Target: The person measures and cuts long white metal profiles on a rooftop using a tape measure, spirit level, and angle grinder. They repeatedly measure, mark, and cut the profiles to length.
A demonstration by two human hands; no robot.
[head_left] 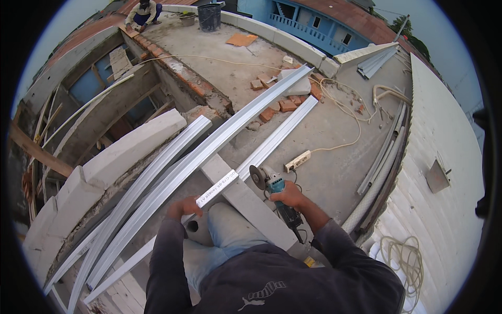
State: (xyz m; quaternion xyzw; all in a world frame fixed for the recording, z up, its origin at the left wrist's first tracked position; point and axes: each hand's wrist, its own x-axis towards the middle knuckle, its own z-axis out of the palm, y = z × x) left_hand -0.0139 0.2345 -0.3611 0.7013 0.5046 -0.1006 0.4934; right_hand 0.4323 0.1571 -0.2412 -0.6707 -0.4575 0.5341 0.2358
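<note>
My left hand (183,207) is closed around a light steel channel (217,189) with printing on its face. The channel's near part runs down to the lower left, and its end rests on a long pale lightweight block (263,219). In my right hand (289,195) is a teal and black angle grinder (276,182), gripped by its body. Its cutting disc (258,178) stands a little to the right of the channel's end, apart from it. Another steel channel (277,138) extends beyond the block. Longer channels (198,156) lie to the left of my left hand.
An open drop with timbers (39,149) lies left, behind a block wall (128,141). A power strip (297,160) and its cord lie right of the grinder. Bricks (287,105), pipes (384,157) and a metal roof sheet (444,209) are around. A person (143,13) crouches far left.
</note>
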